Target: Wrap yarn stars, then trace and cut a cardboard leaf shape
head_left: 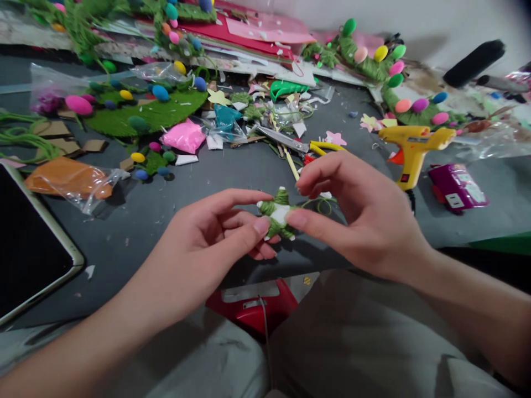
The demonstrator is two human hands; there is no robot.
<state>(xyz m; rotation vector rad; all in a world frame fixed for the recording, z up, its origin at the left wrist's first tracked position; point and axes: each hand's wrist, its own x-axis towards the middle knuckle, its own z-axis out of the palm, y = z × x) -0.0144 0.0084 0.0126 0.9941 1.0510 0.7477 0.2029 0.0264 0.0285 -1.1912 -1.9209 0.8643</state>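
Note:
A small white star point(280, 213), partly wrapped in green yarn, is held low over the front of the table. My left hand point(219, 229) pinches its left side between thumb and fingers. The thumb of my right hand point(352, 213) presses the star's right side, while the index finger arches above, apart from it. Whether other right fingers are behind the star is hidden. A loose strand of green yarn point(326, 207) curls behind the right hand. Beyond the hands lie scissors point(286, 138) and a pale stick point(290, 163).
A yellow glue gun point(415, 146) and a purple packet point(458, 188) sit at right. A tablet point(33, 249) occupies the left edge, near an orange bag point(70, 178) and a pink bag point(183, 136). Behind are a green leaf-shaped piece point(166, 110), a green cutter point(290, 88) and scraps.

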